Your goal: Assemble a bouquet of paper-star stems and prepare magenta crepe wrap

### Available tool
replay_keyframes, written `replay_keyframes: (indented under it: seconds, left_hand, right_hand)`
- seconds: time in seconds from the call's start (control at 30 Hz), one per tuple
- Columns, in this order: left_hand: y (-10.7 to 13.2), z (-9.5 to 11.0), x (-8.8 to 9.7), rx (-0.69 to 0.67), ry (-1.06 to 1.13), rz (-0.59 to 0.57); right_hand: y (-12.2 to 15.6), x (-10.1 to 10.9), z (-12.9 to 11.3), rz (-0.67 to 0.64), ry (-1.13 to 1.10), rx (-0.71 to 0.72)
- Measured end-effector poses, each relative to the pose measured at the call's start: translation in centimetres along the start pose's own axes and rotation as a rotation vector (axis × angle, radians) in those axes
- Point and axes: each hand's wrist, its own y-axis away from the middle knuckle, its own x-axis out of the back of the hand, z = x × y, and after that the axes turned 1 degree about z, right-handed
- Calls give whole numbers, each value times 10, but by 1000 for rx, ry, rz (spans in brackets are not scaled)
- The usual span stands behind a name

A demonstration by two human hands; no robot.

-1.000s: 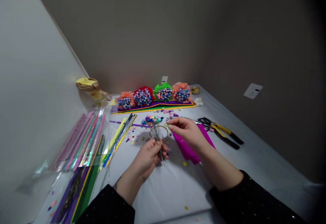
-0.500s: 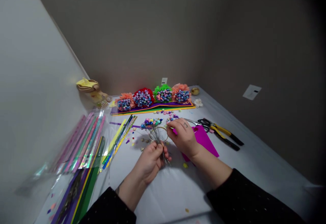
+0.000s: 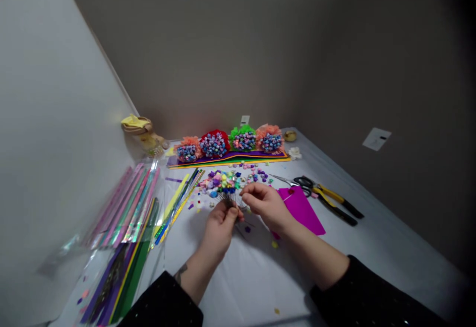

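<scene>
Wire stems [image 3: 227, 199] topped with paper stars [image 3: 219, 182] are sitting gripped in the closed left hand [image 3: 220, 225], the earlier hoop no longer showing; the half-curled right hand [image 3: 266, 207] is hovering just beside them, with magenta paper [image 3: 300, 211] lying right of it.

Left hand [image 3: 220, 228] grips bundle of wire-stemmed paper stars [image 3: 219, 183]; right hand [image 3: 266, 207] just beside it, near magenta paper sheet [image 3: 302, 212].
</scene>
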Motion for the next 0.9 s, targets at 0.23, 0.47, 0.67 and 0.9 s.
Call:
replay_keyframes:
  seconds: [0.23,0.47,0.67,0.9]
  left_hand:
    - [-2,7,6,-53,-248,98]
    - [-10,-7,26,-116,-404,168]
    - [-11,-8,23,-146,-335,196]
    - [-4,-1,19,-257,-584,99]
  right_hand:
    - [4,10,-9,83,-128,44]
    - [14,24,-26,230,360,507]
    - [30,6,-17,120,426,575]
    - [35,-8,-14,108,608,709]
